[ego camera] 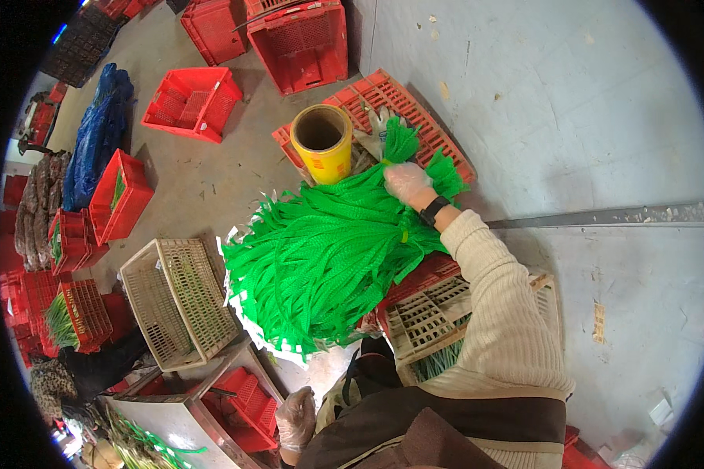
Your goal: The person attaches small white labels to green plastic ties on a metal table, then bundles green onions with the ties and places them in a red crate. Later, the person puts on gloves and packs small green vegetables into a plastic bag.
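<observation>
Before me lies a large heap of green plastic mesh sleeves, tied in bunches with yellow-green bands, white tags showing along its left and lower rim. My right hand, in a clear plastic glove and with a black band at the wrist, is closed on the gathered neck of an upper bunch; its fingertips are partly hidden. My left hand, also in a clear glove, is low beside my body, away from the heap, its fingers curled with nothing visible in them. A yellow cardboard-cored roll stands upright behind the heap, beside a grey work glove.
A red slatted crate lies under the roll and glove. Cream crates flank the heap. A metal-edged table is at lower left. Red crates stand on the floor; a pale wall rises at right.
</observation>
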A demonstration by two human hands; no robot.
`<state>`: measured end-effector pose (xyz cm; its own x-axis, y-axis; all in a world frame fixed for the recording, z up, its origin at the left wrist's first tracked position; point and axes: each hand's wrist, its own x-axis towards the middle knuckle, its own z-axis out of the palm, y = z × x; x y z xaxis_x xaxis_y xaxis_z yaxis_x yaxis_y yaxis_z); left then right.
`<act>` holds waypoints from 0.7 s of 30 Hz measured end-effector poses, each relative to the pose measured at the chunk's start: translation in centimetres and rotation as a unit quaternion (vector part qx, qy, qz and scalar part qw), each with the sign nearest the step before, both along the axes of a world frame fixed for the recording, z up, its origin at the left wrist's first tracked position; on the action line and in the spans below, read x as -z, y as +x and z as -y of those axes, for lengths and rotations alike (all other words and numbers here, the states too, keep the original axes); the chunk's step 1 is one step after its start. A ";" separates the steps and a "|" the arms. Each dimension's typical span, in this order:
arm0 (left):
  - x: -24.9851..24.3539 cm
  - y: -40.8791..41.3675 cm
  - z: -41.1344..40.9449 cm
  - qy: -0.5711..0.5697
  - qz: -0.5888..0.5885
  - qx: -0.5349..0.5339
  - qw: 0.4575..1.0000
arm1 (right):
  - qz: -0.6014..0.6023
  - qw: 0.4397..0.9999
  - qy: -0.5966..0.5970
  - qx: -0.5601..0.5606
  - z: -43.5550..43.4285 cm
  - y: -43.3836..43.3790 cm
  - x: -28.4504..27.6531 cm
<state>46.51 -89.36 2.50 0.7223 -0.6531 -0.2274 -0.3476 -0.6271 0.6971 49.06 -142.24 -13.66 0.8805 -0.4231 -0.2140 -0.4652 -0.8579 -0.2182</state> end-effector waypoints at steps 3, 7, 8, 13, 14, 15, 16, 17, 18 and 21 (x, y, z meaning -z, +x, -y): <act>0.1 0.1 -0.2 0.025 -0.058 -0.028 0.998 | 0.176 0.968 -0.127 -0.127 -0.2 2.1 -0.5; 0.1 0.2 -1.1 0.013 -0.018 -0.034 0.999 | -0.190 0.975 -0.025 -0.111 0.7 2.7 -1.7; 0.2 0.2 -1.3 0.012 -0.030 -0.043 0.999 | -0.202 0.974 -0.001 -0.102 0.8 2.2 -1.8; 0.9 0.3 -1.9 0.006 -0.045 -0.068 0.997 | -0.224 0.956 0.189 0.016 2.6 -0.7 -0.9; 1.0 0.3 -2.0 0.008 -0.045 -0.060 0.997 | -0.245 0.943 0.224 0.025 3.3 -0.9 -0.5; 1.1 0.2 -2.2 0.013 -0.045 -0.057 0.997 | -0.172 0.939 0.278 0.103 3.6 -0.9 0.1; 1.2 0.2 -2.4 0.018 -0.043 -0.054 0.997 | -0.070 0.927 0.316 0.188 4.2 -0.5 0.5; 1.2 0.2 -2.6 0.011 -0.042 -0.061 0.997 | 0.022 0.896 0.334 0.290 4.2 -0.1 1.2; 1.3 0.1 -2.9 0.006 -0.043 -0.069 0.997 | 0.028 0.871 0.253 0.421 4.6 0.6 1.5; 1.4 -0.2 -3.7 -0.001 -0.044 -0.090 0.995 | -0.007 0.895 0.157 0.417 3.9 2.7 2.6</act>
